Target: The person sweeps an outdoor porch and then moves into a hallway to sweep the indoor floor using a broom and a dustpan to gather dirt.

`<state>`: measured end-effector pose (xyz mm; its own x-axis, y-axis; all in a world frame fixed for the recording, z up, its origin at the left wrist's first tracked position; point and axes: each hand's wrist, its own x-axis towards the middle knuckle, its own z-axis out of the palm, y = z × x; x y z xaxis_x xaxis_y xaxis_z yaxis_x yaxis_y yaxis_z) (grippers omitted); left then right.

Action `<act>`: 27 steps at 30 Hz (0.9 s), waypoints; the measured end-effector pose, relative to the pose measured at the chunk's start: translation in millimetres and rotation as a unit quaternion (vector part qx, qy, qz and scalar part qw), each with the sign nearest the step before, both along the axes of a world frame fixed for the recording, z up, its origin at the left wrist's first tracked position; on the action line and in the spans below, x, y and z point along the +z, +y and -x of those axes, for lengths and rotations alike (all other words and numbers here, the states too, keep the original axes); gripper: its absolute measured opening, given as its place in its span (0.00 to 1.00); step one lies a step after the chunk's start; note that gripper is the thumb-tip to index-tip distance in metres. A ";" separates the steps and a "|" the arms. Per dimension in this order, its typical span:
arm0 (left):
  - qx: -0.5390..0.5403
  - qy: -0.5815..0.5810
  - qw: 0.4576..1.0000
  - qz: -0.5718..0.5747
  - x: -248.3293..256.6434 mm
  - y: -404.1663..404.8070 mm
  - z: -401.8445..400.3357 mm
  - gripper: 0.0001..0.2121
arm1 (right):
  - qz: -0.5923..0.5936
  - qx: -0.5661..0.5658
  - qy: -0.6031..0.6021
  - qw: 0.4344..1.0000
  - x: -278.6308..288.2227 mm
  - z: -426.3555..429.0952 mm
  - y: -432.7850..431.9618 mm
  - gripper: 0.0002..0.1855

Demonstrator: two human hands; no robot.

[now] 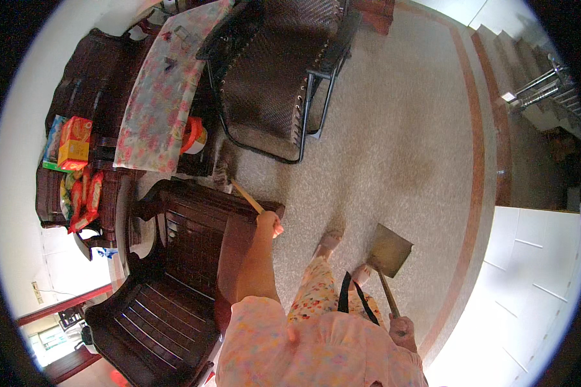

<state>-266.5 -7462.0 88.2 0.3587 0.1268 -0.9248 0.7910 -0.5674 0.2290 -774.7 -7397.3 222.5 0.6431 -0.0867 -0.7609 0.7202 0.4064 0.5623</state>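
Observation:
My left hand (pixel 269 224) is closed around the light wooden handle (pixel 246 195) of what looks like a broom. Its dark, blurred head (pixel 222 167) is near the floor between the wooden armchair and the cloth-covered table. Down by my right side, my right hand (pixel 403 332) grips the stick handle of a flat, long-handled dustpan (pixel 390 249). The pan hangs or rests just ahead of my right foot; whether it touches the floor I cannot tell. Nothing distinct shows on its surface.
A dark wooden armchair (pixel 174 295) stands at my left. Ahead are a black-framed woven recliner (pixel 266 82) and a table with a floral cloth (pixel 152 106), an orange-and-white bucket (pixel 193 136) beside it. A wooden bench (pixel 84 92) holds boxes and red packets. Stairs (pixel 513 58) rise at the right.

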 end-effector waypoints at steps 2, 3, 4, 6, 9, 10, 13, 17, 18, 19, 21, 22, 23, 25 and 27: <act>-0.039 0.012 0.999 -0.016 18.0 -18.0 36.4 0.11 | -0.014 -0.030 0.004 0.999 9.3 -12.7 1.9 0.11; -0.055 0.012 0.998 -0.020 29.5 -28.2 53.8 0.12 | -0.020 -0.051 -0.001 0.998 15.0 -18.5 -2.1 0.11; -0.069 0.012 0.997 -0.025 40.9 -37.9 71.1 0.12 | -0.021 -0.051 -0.004 0.998 14.2 -20.1 -2.9 0.11; 0.043 0.073 0.985 0.150 51.7 -47.3 102.5 0.11 | -0.016 -0.065 -0.045 0.997 9.3 -20.9 -4.9 0.10; 0.116 0.118 0.955 0.247 84.3 -70.7 132.9 0.10 | -0.010 -0.071 -0.057 0.996 6.5 -25.2 -10.1 0.11; 0.139 0.135 0.946 0.258 92.8 -76.7 138.0 0.10 | -0.001 -0.069 -0.055 0.996 6.9 -27.8 -13.7 0.11; 0.186 0.214 0.910 0.302 97.4 -81.7 147.0 0.09 | 0.045 -0.055 -0.034 0.997 10.4 -31.5 -18.5 0.13; 0.186 0.289 0.869 0.357 109.4 -85.3 196.0 0.09 | 0.242 0.015 0.085 0.966 23.9 -34.1 -15.5 0.15; 0.207 0.287 0.886 0.299 127.4 -92.9 218.6 0.09 | 0.086 -0.119 -0.024 0.989 9.4 -23.6 -7.6 0.15; 0.228 0.280 0.901 0.241 139.5 -96.3 235.7 0.10 | 0.087 -0.125 -0.025 0.988 13.4 -26.2 -9.8 0.15; 0.201 0.339 0.897 0.201 144.0 -93.6 259.4 0.11 | 0.102 0.024 0.205 0.973 17.8 -30.1 -15.2 0.12; 0.176 0.396 0.888 0.156 145.3 -87.8 269.0 0.12 | 0.101 0.077 0.279 0.952 14.5 -27.2 -11.8 0.12; 0.171 0.396 0.889 0.154 145.0 -81.7 276.3 0.12 | 0.106 0.073 0.260 0.957 -9.1 -13.2 0.5 0.12; 0.027 0.392 0.908 0.145 141.9 -67.3 287.6 0.13 | 0.109 0.066 0.240 0.962 -18.8 2.1 5.1 0.11; -0.029 0.401 0.888 0.222 145.4 -42.7 287.2 0.14 | -0.027 -0.096 -0.014 0.995 -22.8 13.3 3.2 0.08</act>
<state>-553.7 -7504.7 233.6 -0.4444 -0.3110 -0.8401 0.7730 -0.6070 -0.1842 -788.0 -7394.1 199.8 0.6396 -0.1700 -0.7496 0.7653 0.2321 0.6004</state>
